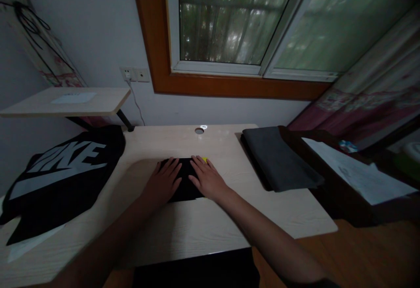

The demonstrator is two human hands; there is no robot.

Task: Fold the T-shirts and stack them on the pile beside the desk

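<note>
A pale wooden desk (183,231) stands under a window (249,21) in a dim room. On its middle lies a small folded black cloth (185,183). The left hand (163,182) and right hand (207,178) rest flat on it, fingers spread, side by side. Left of the cloth lies a black printed shirt (62,178); right of it, a dark grey folded fabric (278,159).

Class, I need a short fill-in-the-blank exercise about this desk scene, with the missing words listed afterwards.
1. Both hands, the left hand and the right hand, lie flat on a small folded ____ cloth.
2. The bag at the left of the desk bears large ____ lettering.
3. Above the desk is a window with a ____ wooden frame.
4. A folded ____ cloth lies at the desk's right edge.

Missing words: black; white; brown; grey
</note>
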